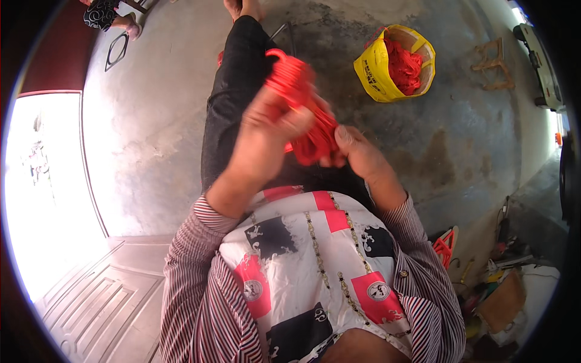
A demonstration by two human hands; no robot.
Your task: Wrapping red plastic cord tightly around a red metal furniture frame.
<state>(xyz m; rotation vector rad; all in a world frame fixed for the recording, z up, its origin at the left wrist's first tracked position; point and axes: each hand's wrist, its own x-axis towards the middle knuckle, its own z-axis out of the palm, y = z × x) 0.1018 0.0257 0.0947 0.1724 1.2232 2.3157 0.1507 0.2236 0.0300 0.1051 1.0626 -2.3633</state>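
Note:
A thick bundle of red cord is held up above my lap between both hands. My left hand, slightly smeared by motion, is wrapped round its upper left part, where loops stick up beyond the fingers. At the lower right end, my right hand pinches the bundle between thumb and fingers. Some fingertips are hidden behind the cord. Ahead and to the right, a yellow bag stands on the floor with more tangled red cord inside.
A wooden frame lies on the floor beyond the bag. Another person's leg and shoe show at the far left. A panelled metal door is at lower left. Assorted items, including a brown board, are piled at lower right.

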